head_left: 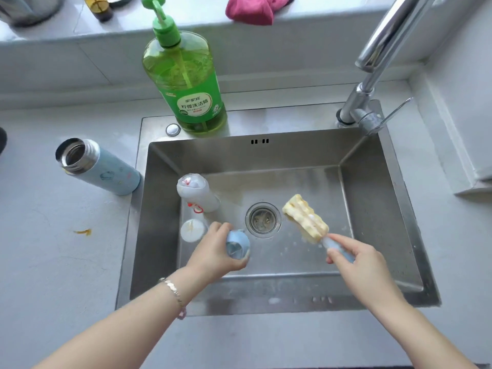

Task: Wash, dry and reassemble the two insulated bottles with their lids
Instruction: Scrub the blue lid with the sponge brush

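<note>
My left hand (215,251) grips a light blue bottle lid (237,244) over the left part of the steel sink (372,209). My right hand (356,259) holds the blue handle of a yellow sponge brush (304,218), whose head points up and left above the drain. A white insulated bottle (197,193) stands in the sink's left corner, and a white lid (192,230) lies just in front of it. On the counter to the left of the sink stands the light blue insulated bottle (106,170), with no lid and its steel mouth open.
A green dish-soap pump bottle (186,78) stands on the sink's back rim. The chrome faucet (372,83) rises at the back right. A pink cloth (253,9) lies on the sill. A small orange scrap (83,231) sits on the left counter. The drain (263,220) is mid-sink.
</note>
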A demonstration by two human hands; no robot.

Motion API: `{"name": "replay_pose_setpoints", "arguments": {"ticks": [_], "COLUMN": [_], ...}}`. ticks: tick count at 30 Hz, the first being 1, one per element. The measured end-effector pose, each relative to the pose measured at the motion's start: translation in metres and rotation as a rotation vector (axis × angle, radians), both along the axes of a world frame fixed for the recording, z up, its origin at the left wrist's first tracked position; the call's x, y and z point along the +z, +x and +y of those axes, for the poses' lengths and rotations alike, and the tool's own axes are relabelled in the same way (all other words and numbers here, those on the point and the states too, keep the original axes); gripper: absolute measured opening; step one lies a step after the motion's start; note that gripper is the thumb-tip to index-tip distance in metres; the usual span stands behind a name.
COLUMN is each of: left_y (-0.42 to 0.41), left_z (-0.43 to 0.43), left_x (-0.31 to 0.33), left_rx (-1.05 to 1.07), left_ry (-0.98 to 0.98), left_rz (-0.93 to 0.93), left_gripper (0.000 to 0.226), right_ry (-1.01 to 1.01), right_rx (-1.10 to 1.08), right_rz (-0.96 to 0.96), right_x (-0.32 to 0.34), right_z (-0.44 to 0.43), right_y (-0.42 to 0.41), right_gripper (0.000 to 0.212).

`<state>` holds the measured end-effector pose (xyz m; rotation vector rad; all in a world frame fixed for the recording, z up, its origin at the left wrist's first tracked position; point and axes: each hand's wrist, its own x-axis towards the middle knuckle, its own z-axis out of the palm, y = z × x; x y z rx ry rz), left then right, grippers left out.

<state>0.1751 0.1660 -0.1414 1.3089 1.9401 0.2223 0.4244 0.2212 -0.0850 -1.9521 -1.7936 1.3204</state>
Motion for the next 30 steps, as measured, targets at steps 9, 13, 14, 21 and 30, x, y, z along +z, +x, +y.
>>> {"name": "replay_pose_setpoints", "arguments": {"ticks": [9, 13, 14, 21, 30], "left_y": [0.000, -0.007, -0.009, -0.006, -0.133], "left_z": [0.033, 0.020, 0.017, -0.001, -0.014], "left_x": [-0.115, -0.133, -0.133, -0.053, 0.122], "left_rx": [-0.436, -0.556, -0.555, -0.405, 0.121], "left_ry": [-0.263, -0.353, -0.381, -0.217, 0.610], "left_rz": [0.236, 0.378, 0.392, 0.171, 0.392], "left_gripper": [0.061, 0.054, 0.057, 0.058, 0.033], "right_ry": [-0.126, -0.122, -0.125, -0.111, 0.024], "right_rx": [0.048, 0.078, 0.082, 0.150, 0.300], "right_rz": [-0.015, -0.024, -0.019, 0.009, 0.040], "right_x": [-0.052, -0.064, -0.064, -0.040, 0.041], "right_z": [0.024, 0.028, 0.028, 0.022, 0.013], "right_y": [-0.001, -0.012, -0.016, -0.043, -0.108], "right_gripper": [0.026, 0.032, 0.029, 0.022, 0.027]}}
